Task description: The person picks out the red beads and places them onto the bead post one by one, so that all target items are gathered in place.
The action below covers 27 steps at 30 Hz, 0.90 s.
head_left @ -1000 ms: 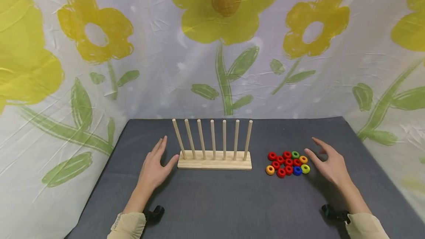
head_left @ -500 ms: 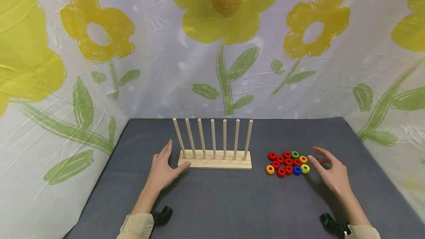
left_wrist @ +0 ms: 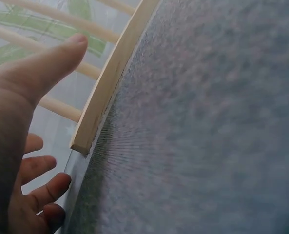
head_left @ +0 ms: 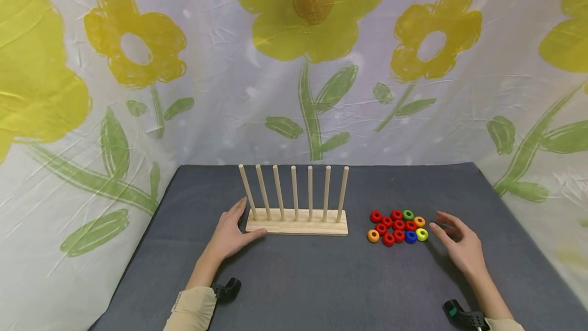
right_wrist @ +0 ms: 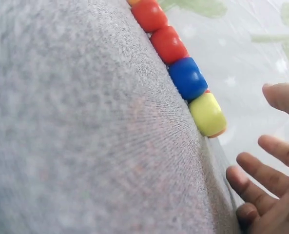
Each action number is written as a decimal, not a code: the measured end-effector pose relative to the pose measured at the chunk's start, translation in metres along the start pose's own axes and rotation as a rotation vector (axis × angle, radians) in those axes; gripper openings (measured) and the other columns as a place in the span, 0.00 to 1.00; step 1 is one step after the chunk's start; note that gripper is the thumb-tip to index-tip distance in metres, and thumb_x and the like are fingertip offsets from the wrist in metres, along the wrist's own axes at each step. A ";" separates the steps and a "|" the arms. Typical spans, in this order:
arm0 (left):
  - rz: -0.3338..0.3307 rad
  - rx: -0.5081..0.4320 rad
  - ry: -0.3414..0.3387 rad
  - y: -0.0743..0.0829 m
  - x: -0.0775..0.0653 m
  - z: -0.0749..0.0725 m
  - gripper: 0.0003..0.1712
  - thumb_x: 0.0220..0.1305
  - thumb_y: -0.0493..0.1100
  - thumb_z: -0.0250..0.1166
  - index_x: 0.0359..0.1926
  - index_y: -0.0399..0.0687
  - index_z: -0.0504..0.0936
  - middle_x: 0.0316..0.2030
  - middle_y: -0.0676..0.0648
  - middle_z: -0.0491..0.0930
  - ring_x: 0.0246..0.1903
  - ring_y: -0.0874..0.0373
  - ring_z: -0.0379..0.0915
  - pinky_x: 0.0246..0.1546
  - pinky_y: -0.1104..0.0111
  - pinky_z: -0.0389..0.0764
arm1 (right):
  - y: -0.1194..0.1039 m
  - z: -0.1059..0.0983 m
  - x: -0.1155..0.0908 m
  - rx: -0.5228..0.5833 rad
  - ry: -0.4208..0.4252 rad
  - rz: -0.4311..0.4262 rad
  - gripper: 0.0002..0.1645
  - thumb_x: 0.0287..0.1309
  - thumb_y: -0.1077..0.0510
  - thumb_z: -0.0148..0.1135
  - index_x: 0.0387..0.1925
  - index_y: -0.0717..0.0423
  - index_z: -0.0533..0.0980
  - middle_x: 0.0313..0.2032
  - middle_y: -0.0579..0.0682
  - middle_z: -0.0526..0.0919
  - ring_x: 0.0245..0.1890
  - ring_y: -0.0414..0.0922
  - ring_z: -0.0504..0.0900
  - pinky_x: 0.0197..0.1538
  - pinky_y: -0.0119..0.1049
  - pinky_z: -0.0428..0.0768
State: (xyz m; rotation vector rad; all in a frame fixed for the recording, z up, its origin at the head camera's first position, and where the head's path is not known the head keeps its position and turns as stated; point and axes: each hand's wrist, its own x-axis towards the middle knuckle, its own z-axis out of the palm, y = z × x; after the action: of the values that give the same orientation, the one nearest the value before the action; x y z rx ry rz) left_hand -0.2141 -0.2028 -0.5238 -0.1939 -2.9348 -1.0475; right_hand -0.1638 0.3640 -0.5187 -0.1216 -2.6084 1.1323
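I have the left hand (head_left: 229, 234), thumb and fingers apart, at the left end of the peg rack (head_left: 297, 227); contact I can't tell. Right of the rack lie the rings (head_left: 398, 228), the right hand (head_left: 463, 249) just beyond, fingers parted. Grey cloth (head_left: 303, 280) gives room before the rack.

We count thirteen rings (head_left: 399, 239) in all: eight red rings (head_left: 388, 242), two orange rings (head_left: 373, 239), one green ring (head_left: 408, 218), one blue ring (head_left: 411, 239) and one yellow ring (head_left: 422, 238). We find seven wooden pegs (head_left: 295, 193) on one wooden base (head_left: 296, 227). We also see one left hand (head_left: 229, 232) and one right hand (head_left: 463, 245), two beige sleeves (head_left: 194, 308) and two black wrist devices (head_left: 227, 291). Besides these we count one dark tabletop (head_left: 312, 280) and five yellow flowers (head_left: 308, 40), including those cut off at the edges.
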 end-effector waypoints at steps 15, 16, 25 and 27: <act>0.104 0.083 0.006 -0.011 0.002 0.010 0.52 0.64 0.61 0.77 0.78 0.34 0.68 0.75 0.33 0.68 0.68 0.35 0.67 0.67 0.40 0.72 | -0.001 0.001 -0.003 0.058 -0.096 0.105 0.31 0.74 0.40 0.66 0.66 0.57 0.80 0.44 0.24 0.82 0.38 0.25 0.79 0.33 0.32 0.77; 0.108 0.088 0.005 -0.011 0.002 0.011 0.52 0.64 0.61 0.76 0.77 0.34 0.68 0.75 0.33 0.68 0.68 0.35 0.67 0.67 0.40 0.72 | -0.001 0.001 -0.003 0.053 -0.100 0.108 0.31 0.74 0.41 0.66 0.66 0.56 0.80 0.43 0.25 0.83 0.38 0.25 0.79 0.33 0.32 0.77; 0.108 0.092 0.001 -0.008 0.003 0.014 0.51 0.64 0.62 0.76 0.77 0.37 0.70 0.77 0.35 0.67 0.68 0.37 0.66 0.67 0.39 0.71 | 0.002 -0.007 -0.001 0.036 -0.147 0.092 0.29 0.73 0.40 0.67 0.63 0.56 0.83 0.48 0.40 0.88 0.41 0.22 0.79 0.41 0.23 0.77; 0.108 0.093 0.002 -0.008 0.004 0.013 0.51 0.64 0.62 0.76 0.77 0.37 0.70 0.77 0.35 0.67 0.68 0.37 0.66 0.67 0.40 0.71 | 0.003 -0.009 0.000 0.044 -0.159 0.077 0.28 0.74 0.42 0.67 0.63 0.56 0.82 0.47 0.41 0.89 0.42 0.23 0.80 0.42 0.23 0.78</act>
State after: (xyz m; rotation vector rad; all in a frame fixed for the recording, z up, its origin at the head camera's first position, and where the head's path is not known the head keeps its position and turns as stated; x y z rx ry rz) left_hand -0.2191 -0.2001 -0.5387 -0.3450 -2.9257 -0.8940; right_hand -0.1615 0.3720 -0.5149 -0.1284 -2.7365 1.2739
